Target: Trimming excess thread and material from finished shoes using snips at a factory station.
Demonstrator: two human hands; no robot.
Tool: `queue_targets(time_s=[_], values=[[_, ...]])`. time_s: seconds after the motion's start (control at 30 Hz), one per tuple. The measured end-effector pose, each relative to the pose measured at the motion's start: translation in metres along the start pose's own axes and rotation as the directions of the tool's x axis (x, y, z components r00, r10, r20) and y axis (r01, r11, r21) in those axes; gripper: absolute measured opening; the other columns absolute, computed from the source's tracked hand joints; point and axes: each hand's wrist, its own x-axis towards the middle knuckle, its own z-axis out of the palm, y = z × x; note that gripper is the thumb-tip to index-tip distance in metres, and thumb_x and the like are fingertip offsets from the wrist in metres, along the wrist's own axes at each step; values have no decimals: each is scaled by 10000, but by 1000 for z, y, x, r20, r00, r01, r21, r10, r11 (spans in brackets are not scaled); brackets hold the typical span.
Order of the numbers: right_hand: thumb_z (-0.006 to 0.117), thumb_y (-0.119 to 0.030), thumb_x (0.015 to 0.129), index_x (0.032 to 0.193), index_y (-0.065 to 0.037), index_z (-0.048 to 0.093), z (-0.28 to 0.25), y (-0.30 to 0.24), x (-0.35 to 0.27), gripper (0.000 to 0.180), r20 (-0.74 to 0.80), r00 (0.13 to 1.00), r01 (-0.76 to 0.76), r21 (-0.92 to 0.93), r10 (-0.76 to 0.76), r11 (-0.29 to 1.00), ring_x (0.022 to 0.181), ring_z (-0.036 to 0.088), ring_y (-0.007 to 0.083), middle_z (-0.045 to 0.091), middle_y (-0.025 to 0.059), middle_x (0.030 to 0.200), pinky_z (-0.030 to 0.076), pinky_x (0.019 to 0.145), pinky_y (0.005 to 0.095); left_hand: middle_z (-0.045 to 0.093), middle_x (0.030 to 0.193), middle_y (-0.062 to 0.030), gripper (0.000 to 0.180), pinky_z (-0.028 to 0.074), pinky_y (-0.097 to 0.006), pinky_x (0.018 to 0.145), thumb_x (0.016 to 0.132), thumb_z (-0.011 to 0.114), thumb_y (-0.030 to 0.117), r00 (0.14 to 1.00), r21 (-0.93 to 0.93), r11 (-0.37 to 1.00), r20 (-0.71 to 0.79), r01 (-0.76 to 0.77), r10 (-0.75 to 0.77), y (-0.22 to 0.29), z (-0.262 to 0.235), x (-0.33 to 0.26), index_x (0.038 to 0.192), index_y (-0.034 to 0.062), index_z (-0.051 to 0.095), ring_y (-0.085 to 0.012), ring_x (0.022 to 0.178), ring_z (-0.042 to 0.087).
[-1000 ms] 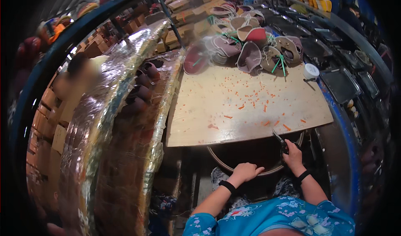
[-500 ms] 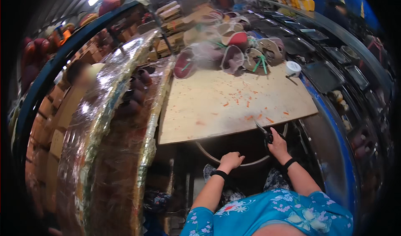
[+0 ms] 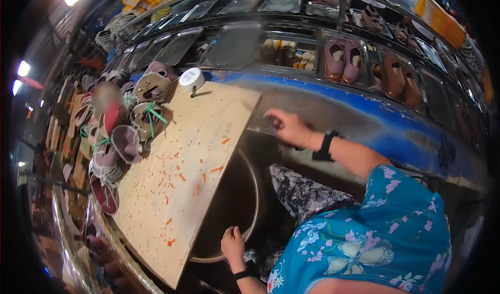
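Observation:
My right hand (image 3: 292,129) is stretched over the grey ledge (image 3: 325,109) right of the board, its fingers curled. A small dark piece shows between them; blur hides what it is, and no scissor blades are visible. My left hand (image 3: 233,247) is loosely closed with nothing seen in it, near the round metal rim (image 3: 255,211) below the board's edge. Orange scraps (image 3: 182,177) lie scattered over the pale wooden board (image 3: 151,231). Along its far left side stand several unfinished shoes, among them a beige one (image 3: 140,118) with green laces and a mauve one (image 3: 125,142).
A white round tub (image 3: 191,78) stands at the board's far corner. Beyond the blue-edged ledge, a rack holds metal trays (image 3: 232,47), pink shoes (image 3: 344,60) and brown shoes (image 3: 401,80). Plastic-wrapped shelving (image 3: 62,237) runs along the left.
My view has turned to the right. My right hand, which held black-handled scissors at the board's near edge, has moved right over the ledge. My left hand stays near the round rim.

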Motion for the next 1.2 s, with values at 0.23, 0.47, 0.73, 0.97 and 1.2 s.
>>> queue_targets(time_s=[0.23, 0.47, 0.73, 0.97, 1.2], values=[[489, 7, 787, 1322, -147, 414, -186, 74, 63, 562, -315, 926, -104, -740, -206, 665, 1051, 561, 359, 558, 167, 1206, 454, 853, 436, 659, 888, -167, 236, 499, -394, 717, 861, 562, 244, 986, -63, 998, -164, 6, -16, -20, -1, -9, 940, 47, 664, -339, 823, 637], [560, -11, 799, 1450, -189, 217, -289, 217, 58, 757, -226, 950, 5, -677, -215, 736, 1269, 412, 310, 296, 126, 1469, 383, 985, 352, 650, 923, -134, 232, 502, -411, 722, 867, 537, 264, 983, -103, 994, -176, 29, -47, -13, -13, 0, 933, 81, 662, -332, 851, 621], [502, 63, 848, 1445, -245, 197, -217, 210, 105, 738, -76, 979, 47, -814, -188, 579, 1275, 392, 325, 346, 167, 1427, 384, 974, 406, 657, 911, -127, 239, 509, -424, 715, 868, 524, 266, 965, -45, 992, -231, 117, -124, -21, -13, -10, 928, 77, 657, -337, 816, 627], [543, -58, 853, 1421, -254, 248, -212, 225, 127, 669, -211, 974, -91, -691, -80, 717, 1173, 471, 376, 432, 183, 1355, 429, 898, 403, 659, 903, -142, 253, 514, -431, 718, 871, 519, 278, 964, -62, 993, -238, 105, -117, -21, -11, -10, 935, 77, 658, -344, 811, 631], [539, -132, 878, 1340, -110, 413, -272, 176, 178, 480, -488, 864, -69, -354, -122, 933, 1160, 512, 315, 522, 176, 1272, 391, 948, 371, 653, 843, -126, 235, 517, -442, 674, 879, 503, 264, 944, -92, 995, -331, -35, 3, -32, -4, -15, 854, 73, 638, -336, 758, 632]])
